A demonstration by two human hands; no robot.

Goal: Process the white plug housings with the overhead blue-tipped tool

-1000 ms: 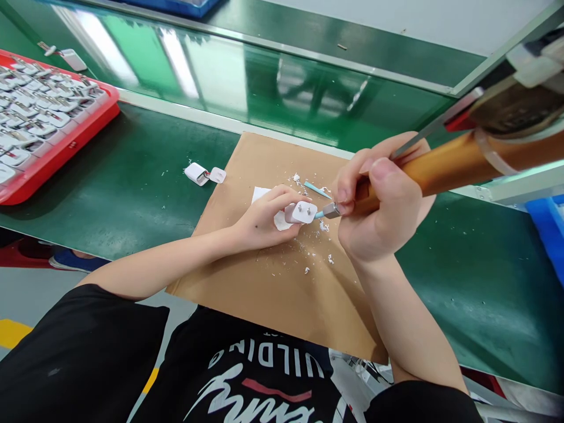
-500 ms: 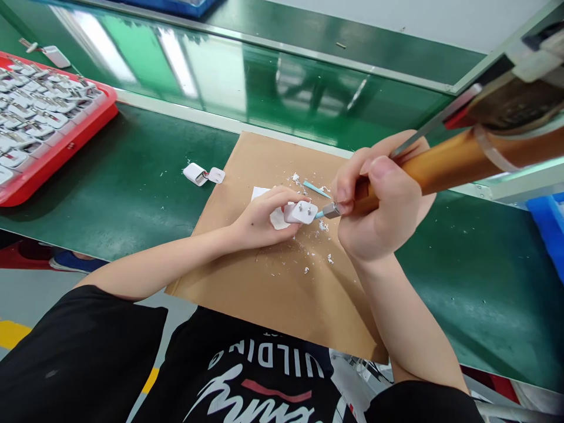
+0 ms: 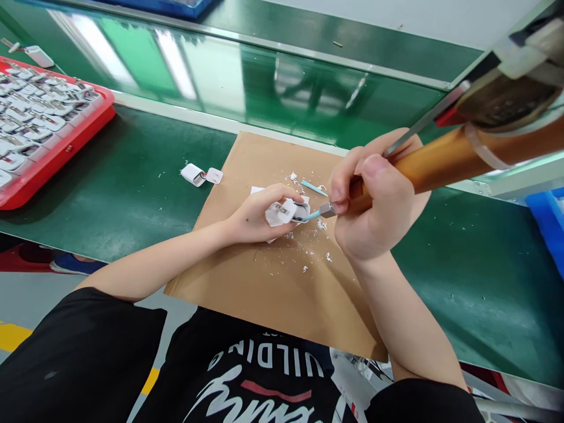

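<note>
On the cardboard (image 3: 273, 294), left hand (image 3: 253, 220) pinches a plug (image 3: 282, 212); right hand (image 3: 379, 202), fingers wrapped round the tool (image 3: 440, 158), points its tip leftward at it.

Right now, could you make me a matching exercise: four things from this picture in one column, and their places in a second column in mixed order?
Things:
1. white charger plug
2. wooden-handled tool
3. red tray
4. opened white casing

Places:
A. left edge of the green bench
B. in the left hand
C. on green mat, just left of the brown sheet
D. in the right hand

Pairs: 1-B, 2-D, 3-A, 4-C
</note>
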